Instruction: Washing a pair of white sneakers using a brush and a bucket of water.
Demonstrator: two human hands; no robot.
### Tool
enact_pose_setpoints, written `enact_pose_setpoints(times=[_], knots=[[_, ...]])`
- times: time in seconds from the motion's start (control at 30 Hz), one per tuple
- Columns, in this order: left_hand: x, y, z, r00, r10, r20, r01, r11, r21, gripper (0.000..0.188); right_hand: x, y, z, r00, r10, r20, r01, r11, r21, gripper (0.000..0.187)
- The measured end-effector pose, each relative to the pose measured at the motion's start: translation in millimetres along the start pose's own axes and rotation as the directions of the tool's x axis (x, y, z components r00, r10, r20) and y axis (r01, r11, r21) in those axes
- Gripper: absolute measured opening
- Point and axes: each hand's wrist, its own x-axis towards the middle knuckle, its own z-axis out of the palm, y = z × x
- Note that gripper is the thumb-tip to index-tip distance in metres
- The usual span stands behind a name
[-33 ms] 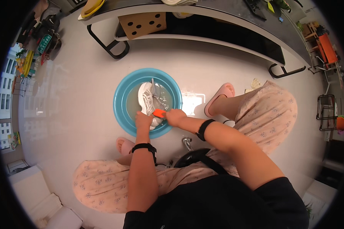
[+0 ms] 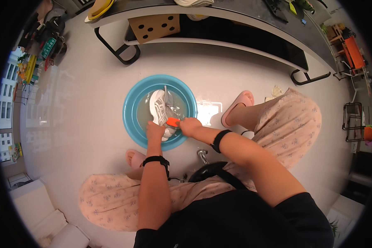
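A blue round basin (image 2: 130, 99) stands on the floor in front of me with cloudy water in it. In the water lies a white and grey sneaker (image 2: 157, 106), partly covered by my hands. My left hand (image 2: 155, 131) is closed on the sneaker's near left side. My right hand (image 2: 190, 127), at the basin's right rim, grips a small orange brush (image 2: 172, 122) against the sneaker's right side. The brush's bristles cannot be seen.
My feet in pink slippers (image 2: 244, 99) flank the basin. Beyond it runs a long, dark-topped table (image 2: 235, 16) with black legs and a cardboard piece (image 2: 155, 28) on its lower shelf. A black round seat with a metal leg (image 2: 202, 156) is close below my arms.
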Motion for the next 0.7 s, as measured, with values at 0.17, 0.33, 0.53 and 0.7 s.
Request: enact_pose_setpoints(times=[0.17,0.33,0.53,0.7], knots=[[2.9,4.2,-8.7,0.996,-0.033,0.086,0.043,0.992,-0.121,0.074,0.1,12.9,12.5,0.989,0.093,-0.114,-0.087,0.995,0.058,0.046],[19.5,-13.2,-28.2,0.987,-0.057,0.149,0.077,0.988,-0.133,0.082,-5.9,-1.0,19.5,0.993,-0.047,-0.104,0.060,0.990,0.130,0.048],[24.7,-17.6,-27.9,0.963,-0.116,0.244,0.156,0.976,-0.152,0.087,12.0,6.5,-13.2,0.981,-0.065,-0.185,0.048,0.994,-0.094,0.042],[29.5,-27.5,-24.6,0.979,-0.075,0.191,0.104,0.984,-0.144,0.086,4.5,-20.5,8.2,0.994,-0.061,-0.087,0.063,0.998,0.018,0.044]])
